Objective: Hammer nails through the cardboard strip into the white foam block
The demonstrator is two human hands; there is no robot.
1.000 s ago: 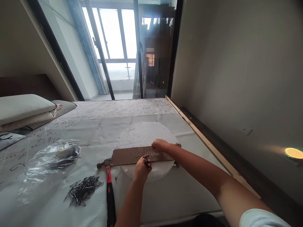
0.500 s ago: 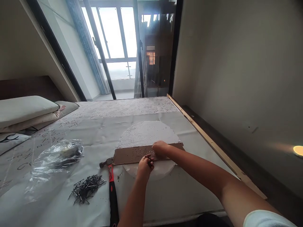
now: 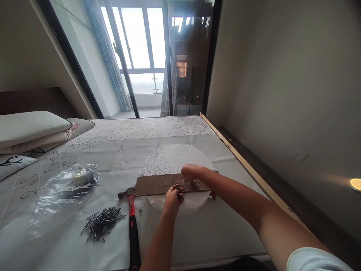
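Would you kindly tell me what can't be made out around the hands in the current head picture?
Head view: what the right hand may hold, hidden by the hand itself.
Head view: what the dark thing in the left hand is, too small.
Head view: part of the brown board, behind the right forearm.
Head view: the handle end of the hammer, cut off by the bottom edge.
Head view: what the plastic bag holds, obscured by its glare.
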